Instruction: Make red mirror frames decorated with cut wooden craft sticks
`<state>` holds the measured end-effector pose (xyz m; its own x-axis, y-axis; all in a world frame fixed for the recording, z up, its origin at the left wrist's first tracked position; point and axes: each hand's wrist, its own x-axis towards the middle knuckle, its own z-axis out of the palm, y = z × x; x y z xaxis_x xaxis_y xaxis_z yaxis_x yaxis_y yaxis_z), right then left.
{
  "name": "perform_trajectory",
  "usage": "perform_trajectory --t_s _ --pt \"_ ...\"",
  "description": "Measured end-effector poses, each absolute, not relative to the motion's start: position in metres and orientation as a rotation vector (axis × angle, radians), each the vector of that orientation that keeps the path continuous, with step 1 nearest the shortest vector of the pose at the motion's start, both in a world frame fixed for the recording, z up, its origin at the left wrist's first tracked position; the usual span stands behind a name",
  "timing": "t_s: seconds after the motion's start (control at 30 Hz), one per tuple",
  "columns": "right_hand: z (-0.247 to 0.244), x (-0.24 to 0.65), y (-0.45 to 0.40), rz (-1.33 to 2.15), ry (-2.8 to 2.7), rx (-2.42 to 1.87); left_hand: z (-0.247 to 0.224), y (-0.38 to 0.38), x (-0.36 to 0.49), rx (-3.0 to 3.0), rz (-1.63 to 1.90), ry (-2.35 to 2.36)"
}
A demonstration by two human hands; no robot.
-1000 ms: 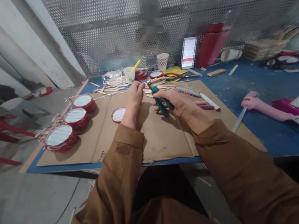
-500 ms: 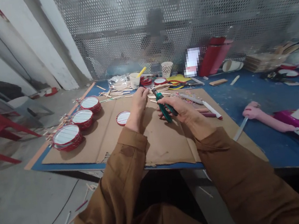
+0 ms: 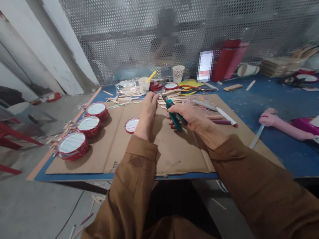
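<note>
My right hand [image 3: 191,118] is wrapped round green-handled pliers [image 3: 174,115], with their metal jaws pointing away from me toward my left fingertips. My left hand [image 3: 148,112] is closed in a pinch just left of the jaws; whatever sits between its fingertips is too small to make out. Both hands are above a flat cardboard sheet [image 3: 179,158]. Beside my left wrist lies a small round drum-like piece [image 3: 131,125] with a white face and red rim, partly hidden by the wrist. Loose wooden sticks [image 3: 176,98] are scattered beyond the pliers.
Three red-rimmed drum stacks [image 3: 72,145] stand at the left. A paper cup [image 3: 144,85] with a yellow handle, another cup [image 3: 178,73], a phone [image 3: 205,66] and a red bottle [image 3: 226,60] line the back. At right lie a white marker [image 3: 226,116] and a pink glue gun [image 3: 285,125].
Both hands and the pliers hold nearly the same place. The whole view has shifted very slightly; nothing has been picked up or let go.
</note>
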<state>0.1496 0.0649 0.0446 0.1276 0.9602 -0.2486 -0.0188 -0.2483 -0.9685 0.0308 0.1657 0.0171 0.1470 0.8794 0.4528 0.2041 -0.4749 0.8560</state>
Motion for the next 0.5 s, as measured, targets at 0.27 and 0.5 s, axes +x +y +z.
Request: perform_trajectory --t_s 0.27,0.5 --pt "0.046 0.160 0.065 1.526 -0.969 -1.262 0.020 0.166 0.027 1.896 1.292 1.059" --pt "0.049 0.161 0.065 1.562 -0.903 -1.254 0.017 0.170 0.026 1.962 1.316 1.068"
